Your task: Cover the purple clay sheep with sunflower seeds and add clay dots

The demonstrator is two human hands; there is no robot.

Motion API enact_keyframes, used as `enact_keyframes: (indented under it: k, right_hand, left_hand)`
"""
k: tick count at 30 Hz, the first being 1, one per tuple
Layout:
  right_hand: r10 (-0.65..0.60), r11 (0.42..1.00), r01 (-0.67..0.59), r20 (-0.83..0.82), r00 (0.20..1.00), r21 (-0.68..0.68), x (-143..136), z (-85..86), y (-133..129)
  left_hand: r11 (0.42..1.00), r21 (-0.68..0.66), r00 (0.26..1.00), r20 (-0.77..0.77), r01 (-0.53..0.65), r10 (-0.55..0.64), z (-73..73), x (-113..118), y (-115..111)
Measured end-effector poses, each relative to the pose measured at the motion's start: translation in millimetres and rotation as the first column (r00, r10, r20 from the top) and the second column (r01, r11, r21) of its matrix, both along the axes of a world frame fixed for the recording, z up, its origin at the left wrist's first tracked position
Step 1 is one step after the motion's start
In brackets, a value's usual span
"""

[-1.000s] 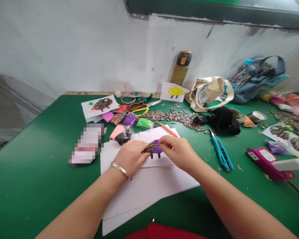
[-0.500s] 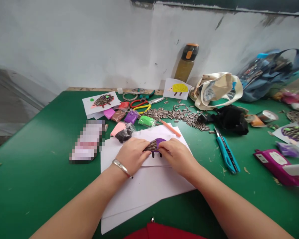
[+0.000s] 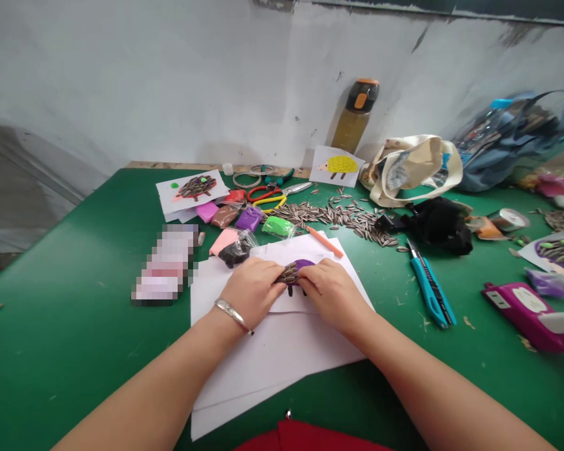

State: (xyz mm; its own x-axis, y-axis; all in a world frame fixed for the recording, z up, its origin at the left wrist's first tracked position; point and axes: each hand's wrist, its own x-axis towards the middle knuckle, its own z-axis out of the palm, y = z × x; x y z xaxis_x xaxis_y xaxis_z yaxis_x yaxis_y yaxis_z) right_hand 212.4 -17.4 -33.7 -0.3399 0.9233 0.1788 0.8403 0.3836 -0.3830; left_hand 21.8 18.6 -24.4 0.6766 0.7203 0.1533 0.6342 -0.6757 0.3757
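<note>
Both hands (image 3: 286, 287) touch the seed-covered purple figure (image 3: 290, 274) — on white paper (image 3: 267, 354).

- Cards bearing legged figures (image 3: 305, 263): three (centre, left, rear).
- Sunflower seeds (image 3: 343, 216): numerous; exact count not determinable.
- Coloured packets (image 3: 249, 218) between the left card and the centre sheets: seven.
- Utility knife (image 3: 430, 285): one.
- Orange stick (image 3: 325, 242): one.
- Orange-lidded bottle (image 3: 355, 116): one.
- Cream tote (image 3: 380, 188): one.
- Blue bag (image 3: 491, 166): one.
- Bangle (image 3: 234, 314): one.

Both hands (image 3: 252, 289) close together, fingers bent
</note>
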Motion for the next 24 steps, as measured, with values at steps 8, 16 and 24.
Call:
enact_keyframes:
  k: [8,16,24]
  right_hand:
    - [-0.020,0.998,0.013,0.105,0.994,0.064,-4,-3.4,-2]
    - [-0.034,0.992,0.017,0.134,0.990,0.128,-5,1.7,-5]
    - [-0.097,0.983,0.071,0.150,0.984,0.167,6,7.4,-11]
  left_hand:
    - [1.000,0.024,1.000,-0.015,0.000,0.000,-1.7,2,-1]
    - [1.000,0.005,0.999,-0.030,-0.018,0.019,-1.5,2,-1]
    - [1.000,0.029,1.000,0.005,-0.013,0.013,-1.8,1,-2]
